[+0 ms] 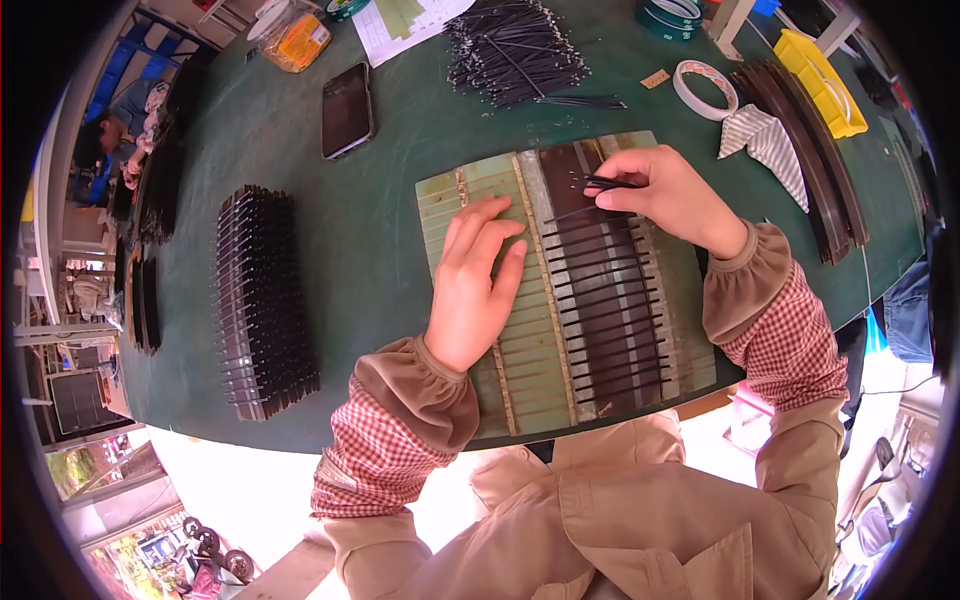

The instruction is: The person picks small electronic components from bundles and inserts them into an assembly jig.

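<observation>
A green ribbed board (525, 375) lies in front of me. A dark brown strip (598, 310) rests on its right half, with several thin black rods laid across it in a row. Flat on the green part, left of the strip, rests my left hand (468, 285), fingers stretched out and holding nothing. Over the strip's far end, my right hand (680, 195) pinches a few short black rods (612, 182) between thumb and fingers. One rod (572, 213) sits slightly slanted just below that hand.
To the left stands a stack of dark strips (262, 300) with rods sticking out. A phone (347, 110), a heap of black rods (515, 55) and a jar (292, 38) lie farther back. At right are a tape roll (706, 90), striped cloth (768, 145), long brown strips (815, 165) and a yellow bin (818, 82).
</observation>
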The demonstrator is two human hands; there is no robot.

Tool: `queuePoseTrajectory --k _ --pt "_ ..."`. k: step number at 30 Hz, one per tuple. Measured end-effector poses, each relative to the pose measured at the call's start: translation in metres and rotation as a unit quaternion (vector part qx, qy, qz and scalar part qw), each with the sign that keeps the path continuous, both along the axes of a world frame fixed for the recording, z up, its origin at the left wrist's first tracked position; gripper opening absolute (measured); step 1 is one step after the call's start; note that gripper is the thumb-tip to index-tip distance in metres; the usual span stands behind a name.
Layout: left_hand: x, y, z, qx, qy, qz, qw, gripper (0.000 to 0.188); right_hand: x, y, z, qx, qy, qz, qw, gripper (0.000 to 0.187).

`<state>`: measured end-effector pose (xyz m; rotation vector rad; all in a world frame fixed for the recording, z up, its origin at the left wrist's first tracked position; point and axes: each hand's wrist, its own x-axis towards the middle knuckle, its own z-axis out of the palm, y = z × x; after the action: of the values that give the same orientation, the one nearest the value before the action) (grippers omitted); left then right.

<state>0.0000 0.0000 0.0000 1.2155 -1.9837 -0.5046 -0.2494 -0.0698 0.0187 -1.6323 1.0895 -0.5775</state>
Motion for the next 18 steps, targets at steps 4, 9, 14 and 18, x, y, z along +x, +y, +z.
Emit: queuePoseTrajectory --k 4,9,14,18 --pt "-0.003 0.000 0.000 0.008 0.013 0.003 1.000 0.015 0.004 0.005 -0.004 -0.056 0.024 -0.007 0.998 0.012" --pt "-0.007 0.002 0.003 -0.023 -0.065 -0.020 0.997 0.024 0.014 0.010 -0.006 -0.181 0.100 -0.009 0.978 0.015" --pt "-0.013 0.006 0.003 -0.062 -0.160 -0.044 0.984 0.032 0.012 0.016 -0.007 -0.270 0.203 -0.036 0.940 0.018" --pt "-0.009 0.002 0.000 -0.050 -0.069 -0.035 0.996 0.029 -0.024 -0.001 0.004 -0.276 0.106 -0.033 0.955 0.016"
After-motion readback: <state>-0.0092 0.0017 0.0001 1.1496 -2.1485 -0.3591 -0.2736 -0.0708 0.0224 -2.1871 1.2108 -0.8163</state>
